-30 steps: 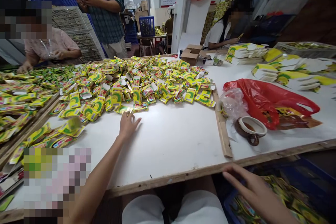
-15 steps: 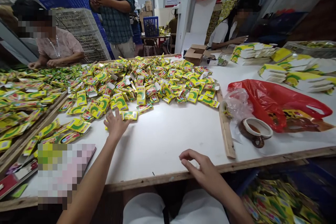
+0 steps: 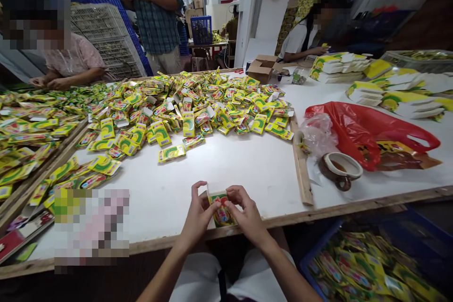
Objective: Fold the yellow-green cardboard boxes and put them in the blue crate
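Over the table's front edge, a small printed box (image 3: 223, 214) in yellow, green and red is held upright between my two hands. My left hand (image 3: 200, 210) grips its left side, thumb on the front face. On the right side, my right hand (image 3: 244, 210) pinches it, thumb also pressed on the front. A pale flap stands up at the box's top left. Farther off lies a large pile of similar small boxes (image 3: 189, 124), with one yellow box (image 3: 171, 153) lying at its near edge.
Wooden strips (image 3: 300, 165) border the white table (image 3: 255, 165). To the right are a brown cup (image 3: 341, 170), a red plastic bag (image 3: 368, 127) and stacked flat cartons (image 3: 339, 66). A blue crate (image 3: 318, 250) of packets sits below. Other people (image 3: 152, 14) are beyond the table.
My left hand has drawn back from the pile to the table's front edge with a small box. My right hand has moved left and closed on the same box.
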Demonstrator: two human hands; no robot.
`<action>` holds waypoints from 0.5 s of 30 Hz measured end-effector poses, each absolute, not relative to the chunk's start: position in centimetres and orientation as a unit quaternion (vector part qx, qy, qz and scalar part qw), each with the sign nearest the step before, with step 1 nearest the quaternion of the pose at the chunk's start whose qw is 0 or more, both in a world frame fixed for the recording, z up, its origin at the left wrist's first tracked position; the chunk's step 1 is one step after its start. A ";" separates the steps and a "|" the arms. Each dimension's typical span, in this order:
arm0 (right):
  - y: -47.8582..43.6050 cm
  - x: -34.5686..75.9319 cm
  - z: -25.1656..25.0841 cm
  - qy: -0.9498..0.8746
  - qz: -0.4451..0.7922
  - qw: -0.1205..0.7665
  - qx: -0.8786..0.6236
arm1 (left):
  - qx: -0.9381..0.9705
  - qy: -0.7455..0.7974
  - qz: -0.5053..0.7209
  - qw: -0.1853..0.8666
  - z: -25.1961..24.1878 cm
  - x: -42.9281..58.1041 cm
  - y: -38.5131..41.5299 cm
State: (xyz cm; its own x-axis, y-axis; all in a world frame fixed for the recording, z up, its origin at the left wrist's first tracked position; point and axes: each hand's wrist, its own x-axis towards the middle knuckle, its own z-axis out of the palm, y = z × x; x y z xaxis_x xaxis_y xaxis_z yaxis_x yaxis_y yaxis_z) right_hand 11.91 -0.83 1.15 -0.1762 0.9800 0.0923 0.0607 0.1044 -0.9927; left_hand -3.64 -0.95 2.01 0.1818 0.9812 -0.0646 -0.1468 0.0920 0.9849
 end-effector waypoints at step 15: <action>2.4 13.0 1.1 -0.622 0.463 0.449 -0.445 | 0.508 0.468 0.520 0.503 1.1 -2.4 0.2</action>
State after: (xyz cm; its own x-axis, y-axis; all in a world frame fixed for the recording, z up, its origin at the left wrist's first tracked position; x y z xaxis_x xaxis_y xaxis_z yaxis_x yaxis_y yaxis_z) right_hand 12.99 2.45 1.15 -0.2020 0.9685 0.1456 0.1369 0.1751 -0.9750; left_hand -2.38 0.25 1.09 0.0220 0.9981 0.0582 -0.0471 -0.0571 0.9973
